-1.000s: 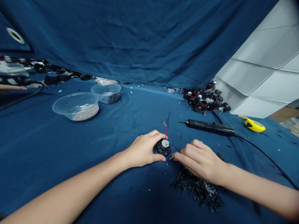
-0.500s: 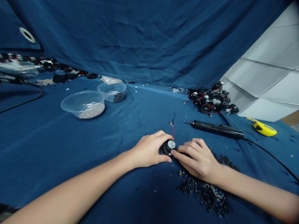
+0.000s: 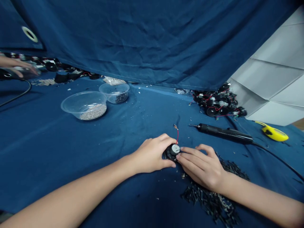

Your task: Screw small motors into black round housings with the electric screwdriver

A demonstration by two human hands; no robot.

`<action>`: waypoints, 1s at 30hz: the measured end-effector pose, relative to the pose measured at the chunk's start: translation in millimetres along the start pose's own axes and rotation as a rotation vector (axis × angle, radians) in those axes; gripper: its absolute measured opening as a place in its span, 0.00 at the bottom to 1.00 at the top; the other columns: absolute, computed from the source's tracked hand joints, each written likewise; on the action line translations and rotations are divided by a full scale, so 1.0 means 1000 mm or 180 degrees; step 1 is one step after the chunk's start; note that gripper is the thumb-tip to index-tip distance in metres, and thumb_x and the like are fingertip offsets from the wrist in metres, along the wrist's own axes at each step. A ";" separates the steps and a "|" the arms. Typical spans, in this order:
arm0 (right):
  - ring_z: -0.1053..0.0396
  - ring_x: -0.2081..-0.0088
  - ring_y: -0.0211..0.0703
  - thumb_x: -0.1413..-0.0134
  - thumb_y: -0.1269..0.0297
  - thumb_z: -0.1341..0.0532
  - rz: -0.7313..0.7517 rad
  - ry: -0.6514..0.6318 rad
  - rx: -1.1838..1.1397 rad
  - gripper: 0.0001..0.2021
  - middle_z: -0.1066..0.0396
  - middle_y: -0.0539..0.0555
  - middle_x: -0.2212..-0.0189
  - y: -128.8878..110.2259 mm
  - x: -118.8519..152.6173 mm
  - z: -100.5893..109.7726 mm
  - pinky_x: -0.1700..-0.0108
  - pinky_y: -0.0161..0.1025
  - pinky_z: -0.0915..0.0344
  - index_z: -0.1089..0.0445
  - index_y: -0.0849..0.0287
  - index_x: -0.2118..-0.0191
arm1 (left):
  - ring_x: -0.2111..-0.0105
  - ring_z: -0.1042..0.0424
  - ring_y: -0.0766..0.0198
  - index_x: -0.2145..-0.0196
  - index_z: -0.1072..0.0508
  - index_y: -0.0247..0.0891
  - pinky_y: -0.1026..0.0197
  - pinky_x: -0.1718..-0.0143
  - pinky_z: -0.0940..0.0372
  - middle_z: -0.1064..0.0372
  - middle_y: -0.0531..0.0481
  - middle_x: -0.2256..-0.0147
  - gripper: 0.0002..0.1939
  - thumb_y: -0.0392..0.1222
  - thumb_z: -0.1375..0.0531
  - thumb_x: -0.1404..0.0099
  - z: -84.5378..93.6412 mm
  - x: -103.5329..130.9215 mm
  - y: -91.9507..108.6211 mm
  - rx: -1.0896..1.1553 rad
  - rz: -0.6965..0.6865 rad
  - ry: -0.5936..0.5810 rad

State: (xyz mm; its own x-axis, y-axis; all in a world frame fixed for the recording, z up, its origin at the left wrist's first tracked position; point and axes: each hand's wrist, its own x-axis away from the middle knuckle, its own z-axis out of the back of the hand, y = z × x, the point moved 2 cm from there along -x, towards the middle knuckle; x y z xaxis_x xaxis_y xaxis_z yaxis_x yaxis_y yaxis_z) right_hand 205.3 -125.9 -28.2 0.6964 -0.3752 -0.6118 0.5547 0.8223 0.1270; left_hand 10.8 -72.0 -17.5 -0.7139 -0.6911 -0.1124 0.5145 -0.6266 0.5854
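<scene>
A small round black motor unit with a silver-grey motor can on top rests on the blue cloth. A red wire rises from it to a tiny connector. My left hand is closed around its left side, thumb at the near edge. My right hand presses its fingertips against the unit's right side, fingers held together; whether a small part sits under them I cannot make out. Just below and right of my right hand lies a pile of black plastic pieces and small screws.
A black electric screwdriver with a cable and a yellow tool lie at right. Behind them is a heap of wired motor units. Two clear bowls stand at left, the larger with small metal pieces. Another person's hand shows far left.
My right fingers have straightened a little against the unit, which stays in my left hand. Another person's hand has come into view at far left. The view has shifted slightly.
</scene>
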 end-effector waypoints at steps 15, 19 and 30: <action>0.35 0.60 0.46 0.43 0.70 0.41 -0.0820 -0.0320 -0.0433 0.06 0.30 0.59 0.60 0.003 -0.020 0.010 0.59 0.45 0.43 0.27 0.59 0.61 | 0.55 0.30 0.52 0.49 0.36 0.45 0.55 0.58 0.34 0.35 0.48 0.50 0.28 0.52 0.34 0.45 0.000 -0.001 0.001 0.0029 0.0052 -0.0018; 0.38 0.64 0.45 0.42 0.69 0.42 -0.0726 -0.0417 -0.0360 0.06 0.31 0.58 0.64 0.002 -0.023 0.013 0.62 0.44 0.46 0.26 0.60 0.63 | 0.54 0.31 0.52 0.49 0.36 0.45 0.55 0.57 0.35 0.35 0.47 0.50 0.28 0.52 0.34 0.45 0.000 -0.001 0.000 0.0035 0.0023 -0.0026; 0.42 0.67 0.42 0.42 0.69 0.42 -0.1048 -0.0607 -0.0569 0.07 0.34 0.53 0.71 0.000 -0.028 0.012 0.64 0.41 0.52 0.25 0.56 0.65 | 0.54 0.31 0.52 0.48 0.37 0.46 0.55 0.58 0.34 0.35 0.48 0.51 0.29 0.52 0.34 0.45 -0.001 -0.001 0.001 -0.0043 0.0089 -0.0007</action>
State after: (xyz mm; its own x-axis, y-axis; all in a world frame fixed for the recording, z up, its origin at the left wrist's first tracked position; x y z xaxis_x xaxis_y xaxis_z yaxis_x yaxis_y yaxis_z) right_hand 191.2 -120.4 -1.8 0.5762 -0.6890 -0.4395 0.6856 0.7003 -0.1990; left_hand 12.5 -72.3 -17.1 -0.7001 -0.7077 -0.0945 0.5406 -0.6119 0.5774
